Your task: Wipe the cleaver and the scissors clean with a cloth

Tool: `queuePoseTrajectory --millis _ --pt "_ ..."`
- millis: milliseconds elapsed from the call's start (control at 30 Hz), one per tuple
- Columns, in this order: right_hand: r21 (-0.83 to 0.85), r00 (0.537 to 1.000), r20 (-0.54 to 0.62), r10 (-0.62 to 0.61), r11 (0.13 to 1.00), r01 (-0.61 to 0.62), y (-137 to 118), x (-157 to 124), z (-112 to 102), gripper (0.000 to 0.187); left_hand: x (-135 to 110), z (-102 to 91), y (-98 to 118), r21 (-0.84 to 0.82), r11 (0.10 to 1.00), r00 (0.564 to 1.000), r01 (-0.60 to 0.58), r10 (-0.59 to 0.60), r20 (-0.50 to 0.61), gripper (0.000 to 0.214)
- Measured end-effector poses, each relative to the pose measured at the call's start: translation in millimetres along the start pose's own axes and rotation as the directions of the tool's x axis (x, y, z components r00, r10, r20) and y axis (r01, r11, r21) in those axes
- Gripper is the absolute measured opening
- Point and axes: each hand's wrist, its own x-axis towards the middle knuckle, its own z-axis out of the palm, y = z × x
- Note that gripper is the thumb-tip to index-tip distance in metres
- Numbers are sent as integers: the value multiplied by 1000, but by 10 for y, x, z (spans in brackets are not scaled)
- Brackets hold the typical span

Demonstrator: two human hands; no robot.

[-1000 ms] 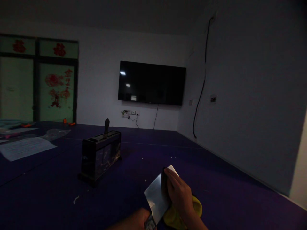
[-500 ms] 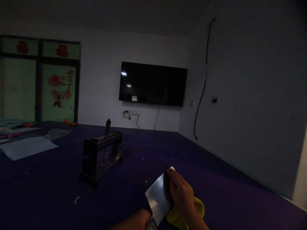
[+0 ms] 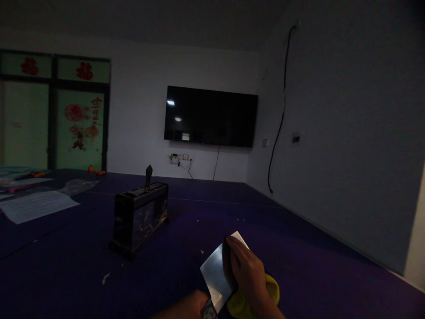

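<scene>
I have the left hand [image 3: 196,302] gripping the knife [image 3: 215,274]; the right hand [image 3: 249,272] lies over its blade [image 3: 212,266], grip unclear.

Single head-worn view. Lens sits above the near part of a purple tabletop [image 3: 206,212], facing forward and gently down along its length. Left hand [image 3: 195,303] and right hand [image 3: 248,269] nearest, low and right of centre, forearms cut by the bottom edge. Knife block [image 3: 146,221] at middle distance, left, seen cornerwise. Wall-mounted TV [image 3: 212,117] far off, near centre. Side wall [image 3: 348,133] recedes along the right; glazed doors [image 3: 26,133] at far left.
</scene>
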Motion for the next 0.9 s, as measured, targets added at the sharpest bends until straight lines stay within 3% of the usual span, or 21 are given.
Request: queuePoseTrajectory --millis 233,567,900 --pt "-70 992 -24 124 990 -125 116 -41 31 33 22 9 -6 -7 1000 1000 18 -18 4 28" --pt "68 997 65 -28 997 24 -87 -18 24 36 -17 30 57 -38 997 997 68 -69 -23 27" --pt "157 975 166 -146 980 120 -271 -53 31 41 -192 35 280 -37 998 999 41 -41 -3 28"
